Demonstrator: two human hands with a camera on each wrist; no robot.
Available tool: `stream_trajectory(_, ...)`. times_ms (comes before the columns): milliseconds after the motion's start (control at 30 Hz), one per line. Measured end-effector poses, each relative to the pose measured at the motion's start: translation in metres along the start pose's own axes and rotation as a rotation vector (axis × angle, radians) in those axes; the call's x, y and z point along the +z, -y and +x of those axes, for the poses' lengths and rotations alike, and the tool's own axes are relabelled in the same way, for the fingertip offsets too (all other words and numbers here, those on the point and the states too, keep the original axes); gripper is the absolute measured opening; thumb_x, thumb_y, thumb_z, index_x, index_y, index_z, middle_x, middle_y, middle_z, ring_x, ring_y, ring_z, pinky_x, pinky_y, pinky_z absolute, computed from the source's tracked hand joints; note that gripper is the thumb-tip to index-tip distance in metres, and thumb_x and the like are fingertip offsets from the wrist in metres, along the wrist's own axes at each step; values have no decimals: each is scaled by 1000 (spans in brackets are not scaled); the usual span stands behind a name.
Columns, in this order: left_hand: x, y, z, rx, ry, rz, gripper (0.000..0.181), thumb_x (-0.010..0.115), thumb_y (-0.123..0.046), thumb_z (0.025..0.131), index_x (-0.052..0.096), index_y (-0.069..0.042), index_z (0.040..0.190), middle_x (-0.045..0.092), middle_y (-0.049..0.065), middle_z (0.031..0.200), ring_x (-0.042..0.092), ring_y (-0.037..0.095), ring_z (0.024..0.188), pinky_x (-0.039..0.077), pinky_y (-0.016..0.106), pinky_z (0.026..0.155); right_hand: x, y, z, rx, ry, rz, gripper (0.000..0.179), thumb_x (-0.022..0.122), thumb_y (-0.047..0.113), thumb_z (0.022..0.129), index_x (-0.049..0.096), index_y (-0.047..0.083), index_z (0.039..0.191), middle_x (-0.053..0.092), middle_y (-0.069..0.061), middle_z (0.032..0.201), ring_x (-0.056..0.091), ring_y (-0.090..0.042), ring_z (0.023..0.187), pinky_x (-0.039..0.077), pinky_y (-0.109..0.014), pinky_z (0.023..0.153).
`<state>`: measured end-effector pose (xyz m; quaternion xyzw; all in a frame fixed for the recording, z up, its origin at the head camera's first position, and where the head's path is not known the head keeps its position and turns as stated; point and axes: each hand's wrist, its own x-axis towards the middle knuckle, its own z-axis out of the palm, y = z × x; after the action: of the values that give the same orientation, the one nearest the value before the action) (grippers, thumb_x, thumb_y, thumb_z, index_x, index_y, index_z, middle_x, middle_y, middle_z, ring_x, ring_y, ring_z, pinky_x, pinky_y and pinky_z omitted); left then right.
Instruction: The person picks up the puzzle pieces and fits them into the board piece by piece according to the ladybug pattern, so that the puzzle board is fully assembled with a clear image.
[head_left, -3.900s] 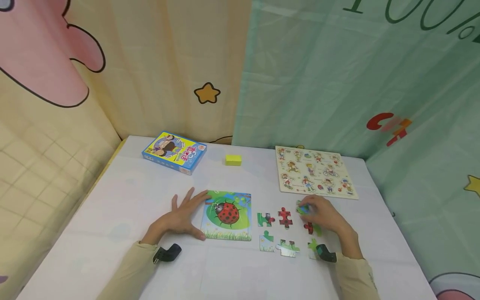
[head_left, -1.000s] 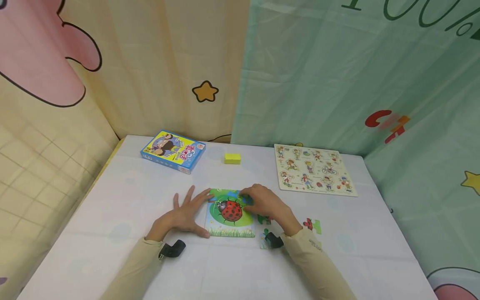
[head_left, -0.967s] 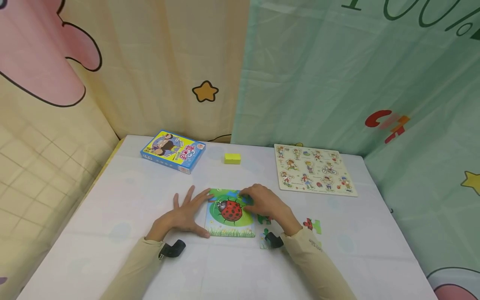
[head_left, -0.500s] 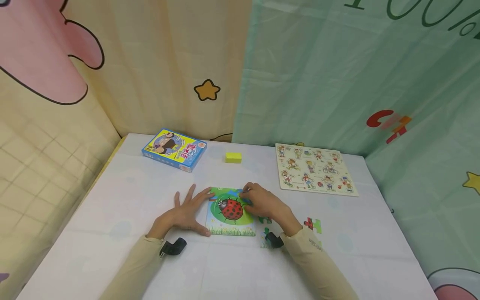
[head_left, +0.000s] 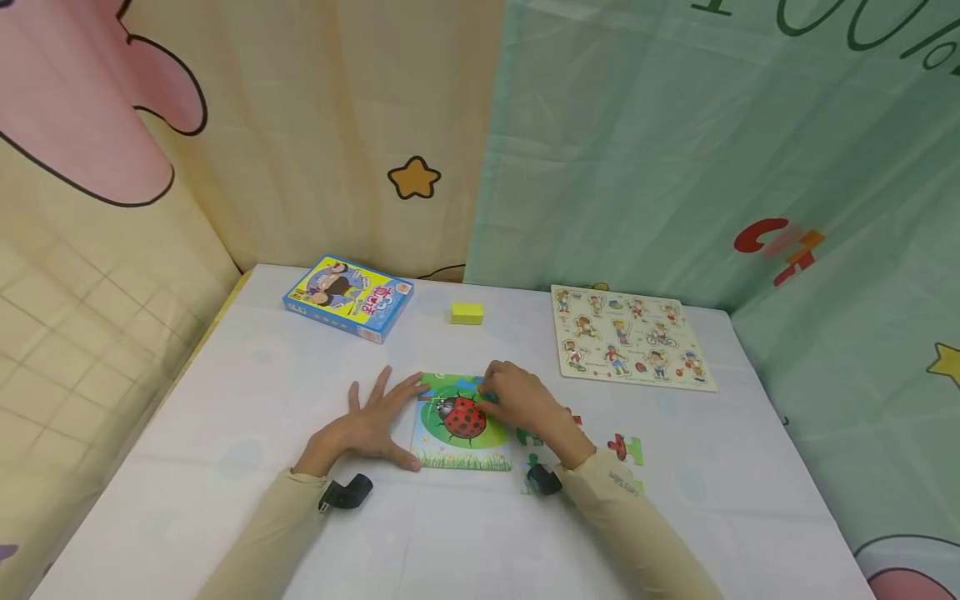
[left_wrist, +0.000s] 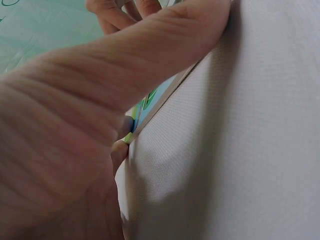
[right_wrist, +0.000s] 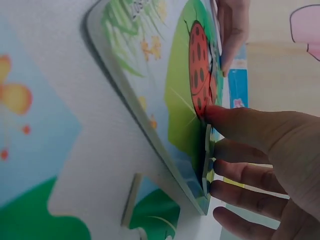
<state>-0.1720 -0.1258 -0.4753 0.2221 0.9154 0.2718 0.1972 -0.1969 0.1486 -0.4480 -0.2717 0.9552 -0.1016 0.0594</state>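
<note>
A square ladybug puzzle board [head_left: 450,448] lies on the white table. My left hand [head_left: 371,429] rests at its left side with spread fingers, the thumb touching the near left corner and the index finger the far left one. At the far right corner, my right hand [head_left: 528,404] pinches a puzzle piece [right_wrist: 206,160] on the board. In the right wrist view its raised edge shows between thumb and fingers; its face is mostly hidden. Loose pieces lie just right of the board, including a green one [head_left: 530,437]; the right hand and forearm cover part of them.
Farther right lies a red and green piece [head_left: 625,449]. Behind stand a blue and yellow box [head_left: 348,297], a small yellow block [head_left: 467,313] and a pale picture board [head_left: 633,337]. Curtains [head_left: 600,150] hang along the table's back edge.
My right hand has come left from the loose pieces, bringing a piece to the board's far right corner. Lately its thumb shifts slightly left. The left hand stays at the board's left side.
</note>
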Motion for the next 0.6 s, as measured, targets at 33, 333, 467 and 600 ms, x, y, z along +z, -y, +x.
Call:
stream_trajectory(33, 0, 0, 0, -2, 2, 1, 121, 92, -54, 61, 27, -22, 159, 7, 4, 170, -15, 48, 151, -18, 78, 107, 1, 0, 1, 3, -11, -5, 33, 77, 36, 89, 79, 11, 109, 66, -1, 109, 61, -16, 97, 57, -35, 79)
stream_trajectory(333, -1, -1, 0, -1, 7, 11, 121, 91, -56, 62, 26, -23, 159, 6, 4, 170, -16, 48, 151, -17, 79, 106, 1, 7, 3, 47, -51, -42, 29, 78, 36, 87, 80, 12, 101, 69, -2, 105, 64, -19, 93, 58, -40, 76)
stream_trajectory(467, -2, -1, -1, -1, 11, 9, 121, 90, -56, 62, 26, -23, 159, 6, 5, 170, -16, 48, 151, -17, 79, 106, 1, 8, 2, 69, -34, -26, 28, 77, 36, 88, 79, 12, 101, 68, -2, 107, 62, -19, 94, 58, -41, 74)
stream_trajectory(600, -2, -2, -1, -3, 11, 6, 121, 90, -55, 62, 26, -22, 159, 6, 5, 170, -16, 48, 151, -17, 79, 106, 0, 7, 0, 79, -14, 4, 27, 78, 32, 88, 79, 14, 109, 65, 1, 108, 61, -16, 96, 58, -37, 75)
